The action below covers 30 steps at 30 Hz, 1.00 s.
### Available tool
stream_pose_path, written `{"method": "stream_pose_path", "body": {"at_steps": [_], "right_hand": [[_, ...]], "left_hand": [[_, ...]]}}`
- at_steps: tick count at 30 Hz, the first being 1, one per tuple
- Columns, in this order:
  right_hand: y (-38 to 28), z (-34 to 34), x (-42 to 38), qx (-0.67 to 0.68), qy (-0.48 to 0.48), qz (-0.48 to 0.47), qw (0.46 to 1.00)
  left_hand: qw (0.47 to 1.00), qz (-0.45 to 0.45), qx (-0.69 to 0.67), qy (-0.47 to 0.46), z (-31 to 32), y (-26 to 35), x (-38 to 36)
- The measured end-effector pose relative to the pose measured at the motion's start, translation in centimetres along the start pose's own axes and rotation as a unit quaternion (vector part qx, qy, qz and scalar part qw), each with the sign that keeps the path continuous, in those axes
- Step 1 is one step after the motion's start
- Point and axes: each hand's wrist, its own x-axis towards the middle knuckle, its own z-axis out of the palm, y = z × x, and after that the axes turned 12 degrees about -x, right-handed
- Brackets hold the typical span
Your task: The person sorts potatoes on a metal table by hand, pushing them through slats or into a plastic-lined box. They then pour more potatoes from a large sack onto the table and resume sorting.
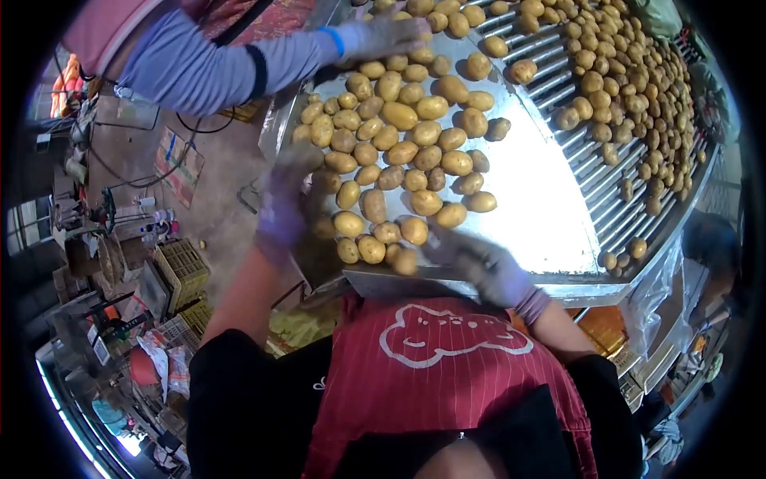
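Many potatoes [400,116] lie spread over a shiny metal tray [542,184] in front of me. My left hand [289,188], in a soiled purple glove, is at the left edge of the pile, close to the outermost potatoes. Motion smears its fingers. My right hand [483,267], gloved the same way, is over the near edge of the tray with its fingers toward the left. Just beyond its fingertips is a blurred potato [403,260]. Whether either hand holds anything is not clear.
A co-worker's gloved hand [387,38] reaches over the far potatoes from the upper left. Metal bars [610,188] at the right carry a heap of potatoes [630,80]. Yellow crates [182,271] stand on the floor at left. A clear plastic sheet [658,279] hangs at the right corner.
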Motion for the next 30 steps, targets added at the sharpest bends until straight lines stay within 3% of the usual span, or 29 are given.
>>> {"method": "stream_pose_path", "body": {"at_steps": [2, 4, 6, 8, 10, 11, 12, 13, 14, 15, 16, 19, 20, 21, 22, 23, 24, 25, 26, 27, 28, 30], "right_hand": [[3.4, -3.7, 0.9, 0.007, 0.153, 0.038, 0.987], [7.6, -8.5, 2.1, 0.155, 0.296, 0.097, 0.938], [8.2, -11.9, 3.0, 0.222, 0.433, 0.114, 0.866], [8.6, -14.0, 3.2, 0.167, 0.377, 0.108, 0.905], [8.3, -13.1, 5.5, 0.126, 0.332, 0.045, 0.934], [15.9, -12.2, 8.4, 0.045, 0.32, 0.022, 0.946], [17.3, -9.8, 11.4, -0.106, 0.324, -0.062, 0.938], [11.4, -6.3, 12.5, 0.106, 0.322, -0.019, 0.941], [6.3, -2.9, 12.6, 0.119, 0.334, -0.064, 0.933], [0.9, -2.7, 11.1, -0.081, 0.262, -0.03, 0.961], [1.0, -1.8, 10.6, -0.182, 0.265, -0.058, 0.945], [0.4, -5.5, 7.0, 0.084, 0.008, -0.124, 0.989], [1.8, -6.6, 5.6, 0.044, 0.022, -0.07, 0.996], [3.8, -8.2, 4.8, -0.071, 0.158, -0.195, 0.965], [6.6, -9.6, 4.0, -0.142, 0.29, -0.117, 0.939], [9.2, -12.0, 3.7, -0.271, 0.406, -0.035, 0.872], [8.9, -14.4, 3.9, -0.257, 0.529, 0.082, 0.805], [11.0, -17.2, 4.0, -0.302, 0.589, 0.093, 0.744], [13.3, -19.2, 4.1, -0.279, 0.603, 0.13, 0.736], [15.0, -20.6, 5.4, -0.132, 0.609, 0.14, 0.77], [15.6, -21.3, 6.7, -0.137, 0.596, 0.191, 0.768], [18.2, -21.2, 9.3, -0.296, 0.643, 0.199, 0.678]], "left_hand": [[0.975, -0.123, -0.176, 0.05, 0.8, -4.7, -0.5], [0.999, -0.005, 0.006, -0.044, -1.0, -5.3, 3.2], [0.997, -0.008, 0.057, -0.058, 0.2, -6.3, 5.0], [0.973, -0.021, 0.207, -0.097, 1.8, -6.3, 6.4], [0.952, -0.067, 0.246, -0.167, 5.3, -10.2, 5.2], [0.954, -0.108, 0.254, -0.117, 7.5, -10.1, 5.7], [0.953, -0.146, 0.257, -0.065, 9.5, -8.7, 6.6], [0.97, -0.149, 0.187, -0.051, 10.4, -7.2, 7.7], [0.981, -0.152, 0.115, -0.043, 10.9, -5.5, 8.2], [0.981, -0.121, 0.142, -0.054, 11.0, -3.5, 8.2], [0.979, -0.088, 0.17, -0.063, 10.8, -1.6, 7.8], [0.978, 0.012, 0.119, -0.172, 9.2, -0.3, 3.8], [0.976, 0.031, 0.078, -0.203, 7.7, 1.7, 3.7], [0.97, 0.051, 0.037, -0.236, 6.5, 3.1, 3.7], [0.967, 0.06, -0.045, -0.244, 5.6, 3.3, 3.6], [0.965, 0.052, -0.068, -0.247, 5.3, 3.3, 3.4], [0.963, 0.066, -0.072, -0.253, 5.7, 2.0, 2.7], [0.979, 0.02, -0.048, -0.197, 6.4, 0.0, 1.7], [0.99, -0.028, -0.024, -0.139, 6.9, -1.3, 1.4], [0.994, -0.029, 0.028, -0.1, 6.9, -1.8, 2.8], [0.994, -0.032, 0.083, -0.058, 7.1, -2.3, 4.9], [0.988, 0.059, 0.132, 0.053, 9.3, -4.7, 9.2]]}}
